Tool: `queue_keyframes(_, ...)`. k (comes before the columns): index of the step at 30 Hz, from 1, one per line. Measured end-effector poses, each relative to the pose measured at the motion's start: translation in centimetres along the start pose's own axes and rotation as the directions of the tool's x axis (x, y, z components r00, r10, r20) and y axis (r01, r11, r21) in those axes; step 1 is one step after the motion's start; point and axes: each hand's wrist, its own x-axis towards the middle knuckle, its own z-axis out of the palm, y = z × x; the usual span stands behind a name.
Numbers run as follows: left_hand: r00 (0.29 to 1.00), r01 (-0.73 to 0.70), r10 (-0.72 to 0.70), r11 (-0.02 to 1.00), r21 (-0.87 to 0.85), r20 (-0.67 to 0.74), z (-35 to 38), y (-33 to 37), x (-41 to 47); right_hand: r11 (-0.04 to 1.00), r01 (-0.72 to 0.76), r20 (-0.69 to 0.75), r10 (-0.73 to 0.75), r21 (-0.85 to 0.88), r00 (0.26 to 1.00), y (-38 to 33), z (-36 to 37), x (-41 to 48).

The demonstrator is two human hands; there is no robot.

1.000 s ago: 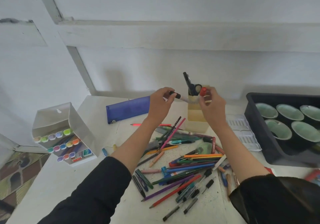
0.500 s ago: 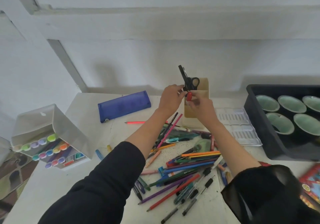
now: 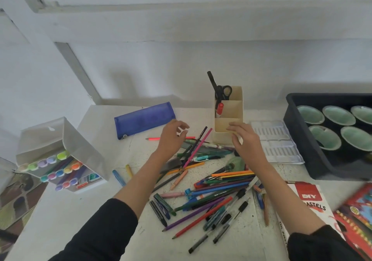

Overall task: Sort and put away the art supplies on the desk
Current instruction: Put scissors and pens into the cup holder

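A cream desk organiser [image 3: 231,107] stands at the back of the white desk [image 3: 80,210]. Black scissors [image 3: 220,91] sit in its rear slot and a red-capped marker [image 3: 219,108] leans in its middle slot. A heap of pencils and pens [image 3: 211,188] covers the desk's middle. My left hand [image 3: 172,136] hovers over the heap's far edge, fingers loosely curled, holding nothing. My right hand [image 3: 244,139] is just in front of the organiser, fingers relaxed and empty.
A blue pencil case [image 3: 144,119] lies at the back left. An open white marker box [image 3: 58,156] with pastel-capped markers stands left. A clear plastic tray [image 3: 275,142], a black bin of green cups [image 3: 330,131], an oil pastels box [image 3: 308,204] and a red pencil box [image 3: 358,218] are right.
The red-capped marker left my hands and now stands in the organiser's middle slot. Both hands have drawn back toward me and apart, empty.
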Motion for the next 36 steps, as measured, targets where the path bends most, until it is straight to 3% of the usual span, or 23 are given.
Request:
queue_keyframes(3,0.994,-0.007,0.008,1.0,-0.005,0.108,-0.8,-0.8,-2.0,0.997,0.071,0.079,-0.07,-0.002,0.994,-0.4,0.0,-0.8)
queue_keyframes(5,0.983,-0.02,0.021,1.0,-0.011,0.183,-1.2,-1.0,-3.2,0.999,0.05,0.239,-0.053,0.019,0.969,-0.8,-0.1,-1.2)
queue_keyframes(8,0.959,-0.033,0.04,0.999,-0.029,0.28,-1.4,-0.6,-4.7,0.998,0.037,0.563,-0.005,-0.044,0.826,-1.4,0.1,-1.5)
queue_keyframes(12,0.912,-0.033,0.041,0.999,-0.027,0.408,-1.5,0.1,-6.6,0.989,0.087,0.733,0.026,-0.116,0.68,-2.0,0.9,-1.7)
queue_keyframes(18,0.721,-0.049,-0.03,0.994,0.094,0.693,-1.9,-0.2,-9.6,0.98,0.115,0.776,0.055,-0.162,0.628,-2.6,1.1,-1.7)
queue_keyframes(21,0.741,-0.047,-0.053,0.99,0.131,0.67,-2.3,-0.2,-10.6,0.976,0.134,0.795,0.056,-0.17,0.604,-3.5,1.4,-1.8)
queue_keyframes(24,0.76,-0.149,-0.043,0.96,0.238,0.649,-2.4,0.3,-11.1,0.967,0.163,0.792,0.057,-0.195,0.608,-4.2,1.7,-1.9)
queue_keyframes(32,0.766,-0.168,-0.055,0.944,0.282,0.64,-2.8,0.4,-12.4,0.942,0.187,0.723,0.077,-0.279,0.687,-5.1,1.8,-3.0)
queue_keyframes(36,0.759,-0.225,-0.044,0.919,0.325,0.649,-2.6,0.7,-12.7,0.919,0.26,0.734,0.043,-0.295,0.678,-5.3,1.9,-3.1)
